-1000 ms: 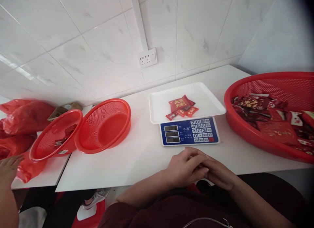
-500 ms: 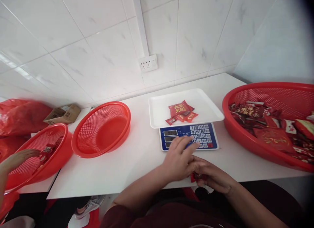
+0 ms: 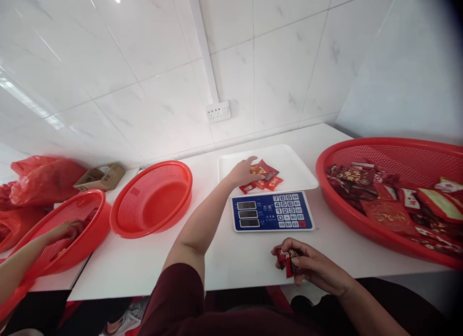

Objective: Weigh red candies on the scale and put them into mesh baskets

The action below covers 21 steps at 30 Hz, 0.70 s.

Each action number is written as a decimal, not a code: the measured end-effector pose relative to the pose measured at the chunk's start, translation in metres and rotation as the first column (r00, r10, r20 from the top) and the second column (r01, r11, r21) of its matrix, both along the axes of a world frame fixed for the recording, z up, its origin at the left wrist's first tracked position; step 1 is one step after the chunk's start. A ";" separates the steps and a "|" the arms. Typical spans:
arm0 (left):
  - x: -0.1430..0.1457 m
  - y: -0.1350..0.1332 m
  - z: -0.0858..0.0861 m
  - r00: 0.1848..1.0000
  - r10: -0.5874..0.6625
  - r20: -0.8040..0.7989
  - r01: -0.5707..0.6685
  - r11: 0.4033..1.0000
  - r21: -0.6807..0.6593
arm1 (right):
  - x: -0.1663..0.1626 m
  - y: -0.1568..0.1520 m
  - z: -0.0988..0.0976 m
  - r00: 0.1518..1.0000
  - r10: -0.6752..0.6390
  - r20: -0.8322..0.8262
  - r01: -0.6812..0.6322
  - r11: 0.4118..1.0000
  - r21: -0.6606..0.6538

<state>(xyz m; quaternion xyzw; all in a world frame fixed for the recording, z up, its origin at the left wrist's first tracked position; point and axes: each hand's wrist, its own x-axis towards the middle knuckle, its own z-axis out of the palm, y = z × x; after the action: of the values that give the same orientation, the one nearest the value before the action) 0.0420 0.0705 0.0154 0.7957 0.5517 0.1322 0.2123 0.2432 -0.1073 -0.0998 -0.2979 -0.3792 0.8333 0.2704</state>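
My left hand [image 3: 243,172] reaches onto the white tray [image 3: 296,169] of the blue-faced scale [image 3: 272,211] and touches the small pile of red snack packets [image 3: 265,175] there, fingers curved over them. Nearer me, at the table's front edge, my right hand [image 3: 311,264] is closed around a few small red packets [image 3: 287,262]. An empty red mesh basket [image 3: 152,198] stands left of the scale.
A large red basket [image 3: 390,191] full of red packets fills the right. At the left, another person's hand [image 3: 67,229] is inside a second red basket [image 3: 61,232]. Red plastic bags [image 3: 32,181] and a cardboard box [image 3: 99,176] lie behind it. A wall socket [image 3: 218,111] sits above the scale.
My left hand has left my right hand and moved forward past the scale's keypad onto the tray's packets. My right hand stays near the edge, its red packets now showing. The camera has tilted up.
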 end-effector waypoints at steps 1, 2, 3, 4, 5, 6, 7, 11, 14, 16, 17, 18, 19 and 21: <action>-0.001 -0.001 0.000 0.999 0.039 0.011 -0.039 0.999 0.017 | 0.000 0.000 0.000 1.000 -0.008 0.000 0.008 1.000 -0.001; -0.003 -0.002 0.001 0.996 0.089 0.021 -0.090 0.995 0.041 | 0.000 0.000 0.000 1.000 -0.012 0.002 0.012 1.000 -0.004; -0.005 -0.005 0.002 0.989 0.142 0.031 -0.143 0.988 0.061 | 0.000 0.001 0.001 1.000 -0.013 0.006 0.013 1.000 -0.008; -0.007 -0.009 0.003 0.982 0.183 0.036 -0.185 0.979 0.080 | 0.000 0.001 0.001 1.000 -0.011 0.008 0.011 1.000 -0.012; -0.009 -0.014 0.003 0.978 0.204 0.034 -0.207 0.973 0.100 | 0.000 0.001 0.001 1.000 -0.010 0.009 0.010 1.000 -0.015; -0.011 -0.020 0.003 0.978 0.206 0.024 -0.208 0.970 0.125 | 0.000 0.001 0.001 1.000 -0.009 0.010 0.009 1.000 -0.018; -0.014 -0.027 0.003 0.979 0.202 0.010 -0.202 0.967 0.158 | 0.000 0.001 0.001 1.000 -0.010 0.009 0.010 1.000 -0.020; -0.019 -0.056 -0.001 0.979 0.203 -0.005 -0.196 0.955 0.221 | 0.001 0.002 0.001 1.000 -0.015 -0.005 0.015 1.000 -0.025; -0.020 -0.067 -0.007 0.988 0.150 0.035 -0.154 0.979 0.133 | 0.000 0.002 0.002 1.000 -0.009 -0.013 0.009 1.000 -0.030; -0.019 -0.065 -0.011 0.988 0.143 0.065 -0.151 0.979 0.135 | 0.000 0.003 0.003 1.000 -0.007 -0.002 0.007 1.000 -0.030; -0.019 -0.063 -0.012 0.984 0.154 0.086 -0.165 0.975 0.148 | 0.000 0.003 0.004 1.000 -0.011 0.003 0.011 1.000 -0.028; -0.018 -0.060 -0.012 0.980 0.164 0.111 -0.181 0.970 0.164 | -0.001 0.003 0.004 1.000 -0.016 0.006 0.016 1.000 -0.027; -0.018 -0.058 -0.012 0.976 0.168 0.140 -0.192 0.964 0.183 | -0.001 0.002 0.004 1.000 -0.023 0.005 0.023 0.999 -0.027; -0.016 -0.061 -0.011 0.966 0.159 0.204 -0.206 0.949 0.239 | 0.000 0.002 0.004 0.999 -0.041 0.009 0.041 0.999 -0.033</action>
<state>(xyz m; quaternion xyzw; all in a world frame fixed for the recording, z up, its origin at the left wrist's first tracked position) 0.0260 0.0093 0.0043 0.7464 0.5794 0.2944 0.1432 0.2428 -0.1054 -0.0955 -0.3134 -0.3601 0.8325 0.2810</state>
